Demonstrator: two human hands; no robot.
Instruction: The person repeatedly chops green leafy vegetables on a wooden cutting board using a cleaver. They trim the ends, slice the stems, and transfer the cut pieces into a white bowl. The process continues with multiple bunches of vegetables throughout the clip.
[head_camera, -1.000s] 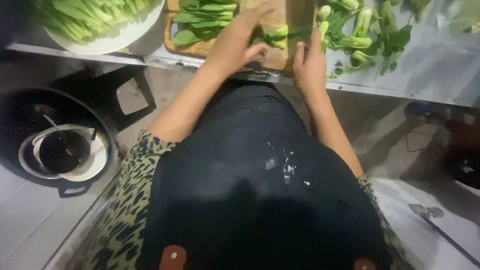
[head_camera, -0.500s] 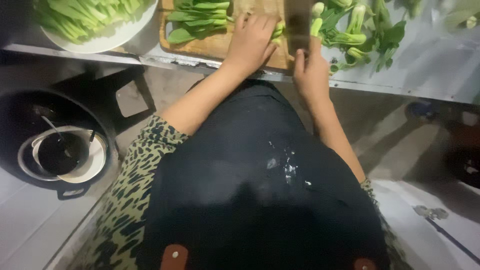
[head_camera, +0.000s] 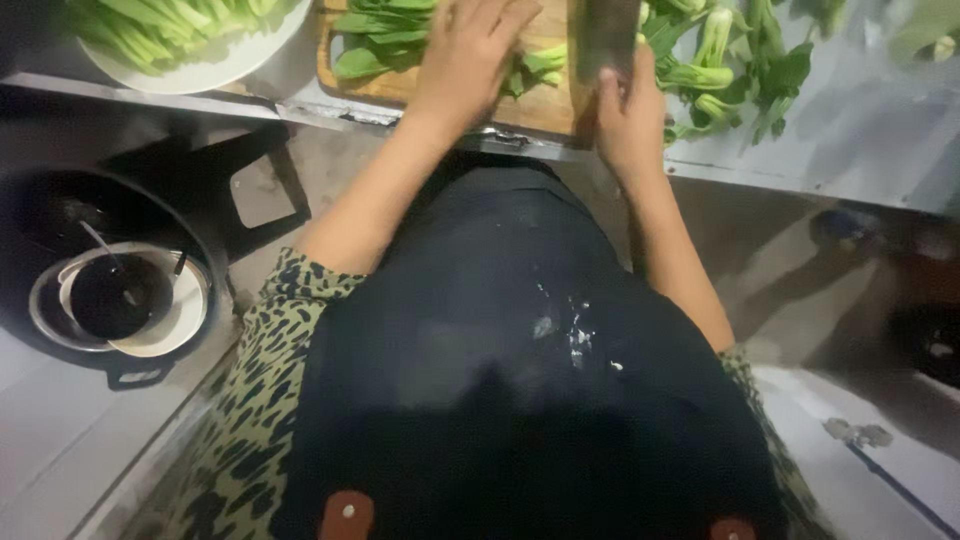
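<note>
On the board (head_camera: 545, 105) at the top, our greens (head_camera: 535, 68) lie flat, green leaves with pale stems. Our left hand (head_camera: 470, 50) lies on top of them with its fingers spread a little, pressing them down. Just beside it, our right hand (head_camera: 625, 110) is closed around the handle of a knife (head_camera: 603, 35). The wide blade stands up on its edge, right next to the greens.

We think the greens are light and soft. The leaves are floppy and may be wet, so they could slip. The stems look firmer, so that is the best place to press and hold them. Fingers should stay back from the blade.

The board is wood and sits on a grey worktop (head_camera: 860, 130). To the right of the knife, a pile of more greens (head_camera: 735, 65) lies loose on the worktop. To the left of the board, a white bowl (head_camera: 215, 62) is full of greens too.

Lower down we see our dark apron (head_camera: 500, 380) with small white spots, and spotted sleeves. On the left, low by the floor, a dark pot (head_camera: 120, 295) holds a small bowl and a spoon.
</note>
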